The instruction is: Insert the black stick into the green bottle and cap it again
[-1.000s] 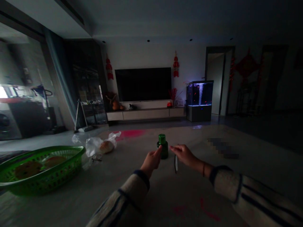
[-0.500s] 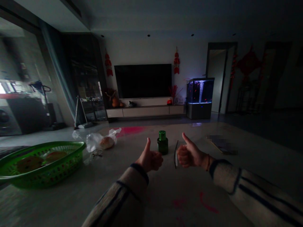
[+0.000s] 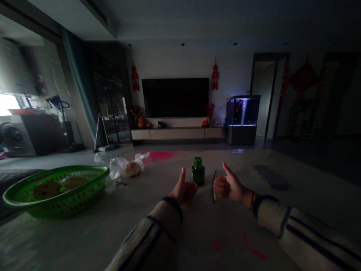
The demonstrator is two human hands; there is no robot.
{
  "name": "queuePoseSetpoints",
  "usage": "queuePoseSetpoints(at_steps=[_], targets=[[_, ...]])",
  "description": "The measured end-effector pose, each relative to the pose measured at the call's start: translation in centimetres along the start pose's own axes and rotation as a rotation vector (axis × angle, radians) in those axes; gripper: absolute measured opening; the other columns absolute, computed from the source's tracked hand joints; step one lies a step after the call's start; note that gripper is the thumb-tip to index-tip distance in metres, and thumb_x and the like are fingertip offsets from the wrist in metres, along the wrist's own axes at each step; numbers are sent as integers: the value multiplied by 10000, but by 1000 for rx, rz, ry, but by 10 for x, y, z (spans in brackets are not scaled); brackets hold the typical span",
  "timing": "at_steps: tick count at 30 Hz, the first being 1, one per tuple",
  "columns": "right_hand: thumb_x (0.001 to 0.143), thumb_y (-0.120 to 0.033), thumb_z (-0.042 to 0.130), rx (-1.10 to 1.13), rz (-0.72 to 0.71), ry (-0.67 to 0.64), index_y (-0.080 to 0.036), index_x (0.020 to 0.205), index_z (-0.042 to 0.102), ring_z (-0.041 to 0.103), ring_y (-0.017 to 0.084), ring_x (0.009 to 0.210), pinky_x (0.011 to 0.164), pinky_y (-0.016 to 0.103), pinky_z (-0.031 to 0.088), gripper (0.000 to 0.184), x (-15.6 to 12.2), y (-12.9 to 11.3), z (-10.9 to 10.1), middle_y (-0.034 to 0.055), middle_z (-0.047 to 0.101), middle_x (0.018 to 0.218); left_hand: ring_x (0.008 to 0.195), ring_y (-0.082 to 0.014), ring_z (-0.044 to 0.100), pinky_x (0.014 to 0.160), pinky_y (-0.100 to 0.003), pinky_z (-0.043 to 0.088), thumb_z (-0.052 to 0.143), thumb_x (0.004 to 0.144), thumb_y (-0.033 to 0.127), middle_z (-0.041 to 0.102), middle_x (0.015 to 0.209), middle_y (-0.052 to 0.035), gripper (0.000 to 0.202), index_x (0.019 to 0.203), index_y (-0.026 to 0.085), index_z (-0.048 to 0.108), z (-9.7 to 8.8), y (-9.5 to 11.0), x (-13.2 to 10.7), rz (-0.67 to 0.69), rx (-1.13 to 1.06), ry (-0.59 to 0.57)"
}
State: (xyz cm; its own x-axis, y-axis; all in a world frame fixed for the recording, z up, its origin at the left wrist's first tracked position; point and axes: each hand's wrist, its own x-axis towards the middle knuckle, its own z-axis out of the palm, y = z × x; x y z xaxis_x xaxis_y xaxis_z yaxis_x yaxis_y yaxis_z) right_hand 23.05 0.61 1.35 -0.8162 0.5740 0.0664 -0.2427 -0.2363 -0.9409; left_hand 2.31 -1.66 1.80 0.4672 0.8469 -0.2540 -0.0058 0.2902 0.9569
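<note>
Both your fists are curled shut, thumbs up, left hand (image 3: 184, 190) and right hand (image 3: 228, 186) holding nothing, flanking the small green bottle (image 3: 198, 171) standing upright on the tabletop (image 3: 158, 226), pen (image 3: 213, 181) lying beside it.

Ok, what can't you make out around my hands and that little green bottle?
Head view only:
- Green bottle: label unreadable in the dim light.
- Thin dark stick beside the right hand: too slim and dark to identify.
- Flat object to the right: pixelated out.
- Left hand: fist curled shut, palm hidden.
</note>
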Motion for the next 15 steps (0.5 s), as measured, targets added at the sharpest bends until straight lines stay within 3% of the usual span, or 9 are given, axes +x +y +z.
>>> queuePoseSetpoints(at_steps=[7, 11, 15], targets=[[740, -735, 99, -284, -121, 215, -198, 407, 273, 212, 68, 349, 364, 215, 172, 655, 15, -32, -5, -50, 246, 390, 455, -83, 395, 420, -195, 288, 81, 585, 854, 456, 574, 31, 860, 753, 149, 546, -3, 6, -2, 105, -40, 159], [741, -717, 213, -694, -159, 483, -186, 492, 402, 324, 78, 384, 393, 220, 244, 617, 37, -54, -7, -31, 376, 446, 521, -96, 474, 513, -221, 365, 117, 658, 804, 537, 633, 3, 777, 720, 151, 533, -10, 3, 7, 138, -82, 273], [753, -618, 410, -1281, -275, 650, -177, 631, 507, 469, 111, 533, 502, 231, 311, 468, 59, -63, 0, 3, 522, 576, 587, -103, 518, 570, -231, 386, 317, 719, 704, 577, 693, -10, 593, 729, 150, 530, -14, -4, 19, 139, -29, 380]])
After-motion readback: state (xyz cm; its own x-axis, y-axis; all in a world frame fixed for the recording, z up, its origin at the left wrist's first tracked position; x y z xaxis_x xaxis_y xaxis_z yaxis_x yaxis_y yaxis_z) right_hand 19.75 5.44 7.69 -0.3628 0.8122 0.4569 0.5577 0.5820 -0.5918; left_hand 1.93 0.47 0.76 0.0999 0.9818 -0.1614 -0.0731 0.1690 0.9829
